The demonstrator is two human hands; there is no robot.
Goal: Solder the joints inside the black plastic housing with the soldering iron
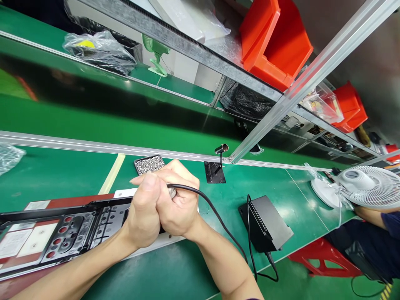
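Observation:
My right hand (179,204) is closed around a mostly hidden corded electric screwdriver; only a small grey end (172,192) and its black cord (208,199) show. My left hand (143,212) is closed and pressed against the right one, thumb on top; what lies inside its fingers is hidden. Both hands are over the right end of a long frame-like assembly (103,223) with black rails and a metal panel. It rests on a reddish-brown board (83,201). Just beyond the hands sits a black tray (136,166) of small silvery screws.
A small metal tube holder (221,148) stands on a black plate (212,177). To the right are a black power box (262,221) with cords and a white fan (368,187). Red bins (281,46) sit on the shelf above. Another person's arm (371,216) appears at right.

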